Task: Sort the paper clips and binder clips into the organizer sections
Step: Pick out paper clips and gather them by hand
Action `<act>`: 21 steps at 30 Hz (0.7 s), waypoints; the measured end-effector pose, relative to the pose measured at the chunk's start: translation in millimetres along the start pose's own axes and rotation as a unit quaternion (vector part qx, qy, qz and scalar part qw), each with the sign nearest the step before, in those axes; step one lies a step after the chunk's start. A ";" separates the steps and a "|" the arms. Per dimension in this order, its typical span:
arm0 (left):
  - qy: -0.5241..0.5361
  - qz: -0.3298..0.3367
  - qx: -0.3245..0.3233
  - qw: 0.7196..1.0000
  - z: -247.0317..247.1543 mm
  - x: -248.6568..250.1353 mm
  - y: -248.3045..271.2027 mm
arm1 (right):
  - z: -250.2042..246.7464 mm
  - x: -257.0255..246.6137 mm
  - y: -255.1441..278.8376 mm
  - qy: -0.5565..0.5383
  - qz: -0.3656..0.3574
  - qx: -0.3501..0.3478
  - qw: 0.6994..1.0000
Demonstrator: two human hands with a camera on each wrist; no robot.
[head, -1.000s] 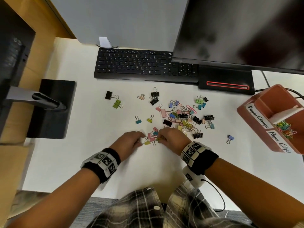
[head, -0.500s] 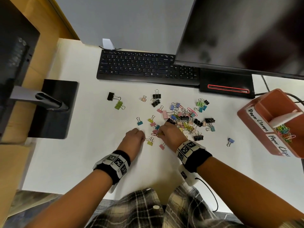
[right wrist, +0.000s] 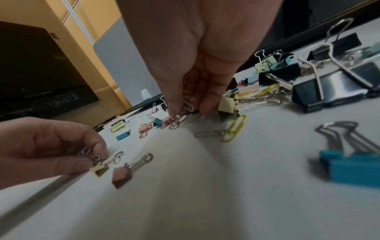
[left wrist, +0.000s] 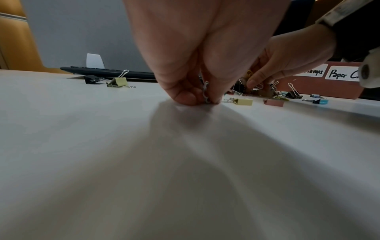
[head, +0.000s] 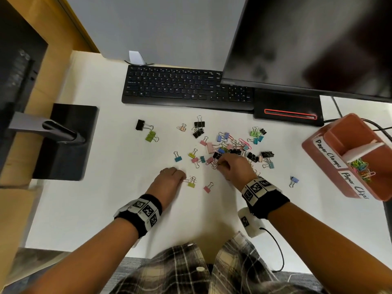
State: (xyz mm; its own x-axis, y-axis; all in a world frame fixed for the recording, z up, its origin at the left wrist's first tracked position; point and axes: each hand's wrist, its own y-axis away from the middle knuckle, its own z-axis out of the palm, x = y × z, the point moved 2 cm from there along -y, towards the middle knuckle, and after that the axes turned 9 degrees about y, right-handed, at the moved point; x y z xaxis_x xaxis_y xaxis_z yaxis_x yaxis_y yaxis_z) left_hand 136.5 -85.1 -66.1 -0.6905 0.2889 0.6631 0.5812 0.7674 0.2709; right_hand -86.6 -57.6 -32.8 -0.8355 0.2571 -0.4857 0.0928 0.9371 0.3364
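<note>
The white tabletop (head: 101,209) carries a keyboard (head: 186,87) along its far edge, a scatter of binder clips (head: 231,145) mid-surface, a monitor base (head: 65,143) left, and an organizer (head: 322,164) near the right edge.

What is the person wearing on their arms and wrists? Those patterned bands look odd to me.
Both forearms are bare, with no sleeves. Each wrist carries a black wristband wrapped with white square tiles printed with black-and-white coded markers; the right one matches it. Under the right wrist hangs a small white camera unit trailing a thin black cable. The left hand has a thin ring. A plaid shirt shows below.
</note>
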 end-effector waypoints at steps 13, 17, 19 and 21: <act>0.063 0.000 -0.015 0.998 -2.8 1.5 3.8 | 16.7 -13.4 -14.9 0.107 -0.076 -0.079 0.988; 0.030 -0.002 -0.049 0.998 0.4 6.2 5.8 | 16.8 -12.9 -22.5 0.139 -0.079 -0.065 0.985; 0.032 -0.017 -0.032 0.999 -1.3 5.8 2.2 | 15.7 -13.1 -27.0 0.157 -0.080 -0.064 0.982; 0.045 -0.039 -0.021 0.998 -3.9 5.6 -1.4 | 16.0 -13.4 -31.1 0.169 -0.077 -0.073 0.980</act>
State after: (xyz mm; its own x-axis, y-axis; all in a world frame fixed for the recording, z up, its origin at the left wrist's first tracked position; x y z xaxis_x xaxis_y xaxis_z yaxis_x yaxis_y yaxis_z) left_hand 133.5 -86.8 -60.0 -0.6944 0.1758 0.6978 0.5458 0.7607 0.3514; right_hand -69.7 -86.3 -49.6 -0.9674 0.0000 -0.2534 -0.1060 0.9083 0.4046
